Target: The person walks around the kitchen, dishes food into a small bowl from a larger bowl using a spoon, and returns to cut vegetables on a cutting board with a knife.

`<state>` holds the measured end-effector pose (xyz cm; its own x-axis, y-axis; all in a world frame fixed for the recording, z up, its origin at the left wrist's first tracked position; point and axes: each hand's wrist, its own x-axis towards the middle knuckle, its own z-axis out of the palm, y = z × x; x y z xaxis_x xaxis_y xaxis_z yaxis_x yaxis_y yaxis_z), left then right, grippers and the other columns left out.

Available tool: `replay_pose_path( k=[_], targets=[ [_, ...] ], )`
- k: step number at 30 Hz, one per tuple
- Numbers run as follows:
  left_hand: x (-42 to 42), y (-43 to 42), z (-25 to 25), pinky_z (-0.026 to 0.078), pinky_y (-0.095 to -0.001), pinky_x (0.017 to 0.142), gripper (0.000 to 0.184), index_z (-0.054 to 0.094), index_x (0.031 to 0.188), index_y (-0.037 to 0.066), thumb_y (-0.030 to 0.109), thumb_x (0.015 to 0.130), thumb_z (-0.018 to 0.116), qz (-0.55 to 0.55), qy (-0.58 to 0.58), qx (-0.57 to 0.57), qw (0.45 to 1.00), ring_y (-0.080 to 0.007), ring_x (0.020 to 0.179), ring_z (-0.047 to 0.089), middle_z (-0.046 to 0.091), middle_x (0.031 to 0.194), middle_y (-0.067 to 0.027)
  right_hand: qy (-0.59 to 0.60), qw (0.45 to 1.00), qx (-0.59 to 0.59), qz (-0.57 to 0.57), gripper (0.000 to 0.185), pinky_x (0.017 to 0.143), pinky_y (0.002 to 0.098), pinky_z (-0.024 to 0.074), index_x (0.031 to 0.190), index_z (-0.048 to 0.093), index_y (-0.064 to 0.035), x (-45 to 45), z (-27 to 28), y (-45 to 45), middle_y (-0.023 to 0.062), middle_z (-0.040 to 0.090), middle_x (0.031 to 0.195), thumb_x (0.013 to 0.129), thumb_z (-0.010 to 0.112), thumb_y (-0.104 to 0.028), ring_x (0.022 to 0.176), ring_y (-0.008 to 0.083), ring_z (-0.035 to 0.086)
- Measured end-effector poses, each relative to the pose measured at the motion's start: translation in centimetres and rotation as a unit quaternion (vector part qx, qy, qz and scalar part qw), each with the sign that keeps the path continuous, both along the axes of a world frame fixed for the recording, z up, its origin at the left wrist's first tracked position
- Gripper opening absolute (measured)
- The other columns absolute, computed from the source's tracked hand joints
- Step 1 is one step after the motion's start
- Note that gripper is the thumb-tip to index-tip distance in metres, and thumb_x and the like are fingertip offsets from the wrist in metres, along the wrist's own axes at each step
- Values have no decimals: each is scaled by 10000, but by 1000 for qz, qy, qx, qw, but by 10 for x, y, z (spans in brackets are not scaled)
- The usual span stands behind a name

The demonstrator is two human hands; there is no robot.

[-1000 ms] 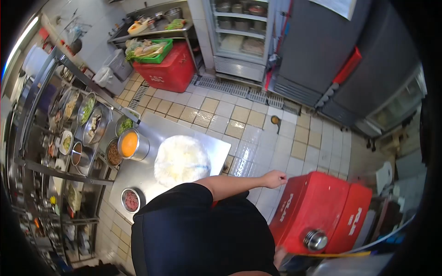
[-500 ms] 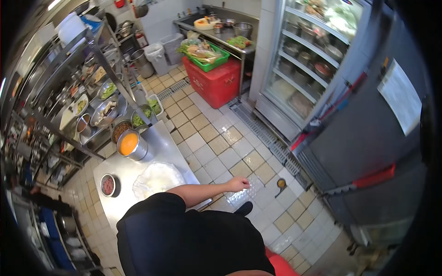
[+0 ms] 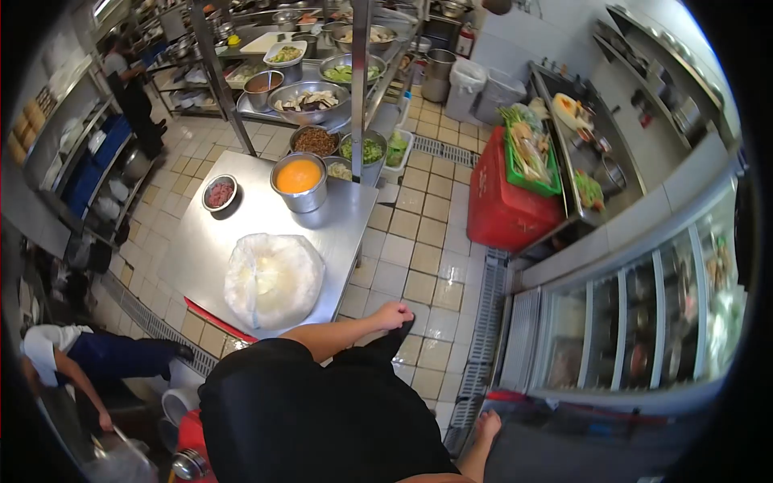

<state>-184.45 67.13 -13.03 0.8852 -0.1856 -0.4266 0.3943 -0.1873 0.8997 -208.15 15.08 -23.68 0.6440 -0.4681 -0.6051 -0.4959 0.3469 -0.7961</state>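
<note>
My left hand (image 3: 393,315) hangs over the tiled floor, right of the steel table (image 3: 342,205), its fingers loosely curled with nothing seen in them. Nearest to it on the table is a large round bundle in whitish clear plastic (image 3: 274,282). Behind the bundle stand a steel pot of orange liquid (image 3: 299,181) and a small steel bowl of reddish pieces (image 3: 219,194). My right hand (image 3: 487,423) is low at my right side, beside a dark grey cabinet (image 3: 555,443). Its fingers look curled and I see nothing in them.
Bowls of chopped food, one with mushroom-like slices (image 3: 310,102), fill a rack behind the table. A red cooler (image 3: 511,197) carries a green crate (image 3: 550,187) of vegetables. A glass-door fridge (image 3: 620,322) stands right. A co-worker (image 3: 105,354) bends at lower left; another person (image 3: 133,88) stands farther back.
My view has turned left, bringing the table nearer the middle and two people into sight. My left hand stays curled; my right hand has come into view.
</note>
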Motion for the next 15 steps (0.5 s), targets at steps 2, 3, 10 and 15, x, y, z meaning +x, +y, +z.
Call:
replay_pose_path(
  k=[2, 3, 10, 15],
  targets=[
    [24, -6, -19, 468, -300, 545, 228, 658, 872, 44, 270, 841, 645, 28, 12, 5, 1000, -131, 565, 572, 628, 701, -45, 41, 996, -55, 53, 214, 419, 281, 417, 1023, 567, -51, 114, 68, 58, 41, 580, 710, 873, 547, -203, 504, 140, 524],
    [42, -6, -20, 466, -301, 544, 230, 659, 874, 44, 271, 841, 644, 41, 20, 9, 999, -132, 566, 571, 627, 700, -45, 12, 989, -78, 122, 205, 419, 276, 416, 1017, 567, -51, 152, 64, 68, 38, 575, 705, 868, 554, -191, 508, 137, 527],
    [193, -20, 35, 485, -308, 588, 262, 665, 933, 52, 298, 855, 621, -1, -90, 92, 992, -134, 611, 610, 654, 749, -52, 175, 943, -22, 283, 154, 491, 306, 455, 885, 631, -64, 294, 62, 74, 35, 583, 684, 844, 630, -212, 563, 170, 565],
    [262, -5, 70, 488, -293, 589, 268, 661, 922, 42, 298, 845, 644, 91, -81, 44, 991, -133, 623, 618, 654, 741, -61, 255, 914, -39, 313, 173, 468, 302, 441, 912, 620, -53, 368, 56, 60, 51, 590, 697, 844, 607, -212, 538, 169, 556]
  ],
)
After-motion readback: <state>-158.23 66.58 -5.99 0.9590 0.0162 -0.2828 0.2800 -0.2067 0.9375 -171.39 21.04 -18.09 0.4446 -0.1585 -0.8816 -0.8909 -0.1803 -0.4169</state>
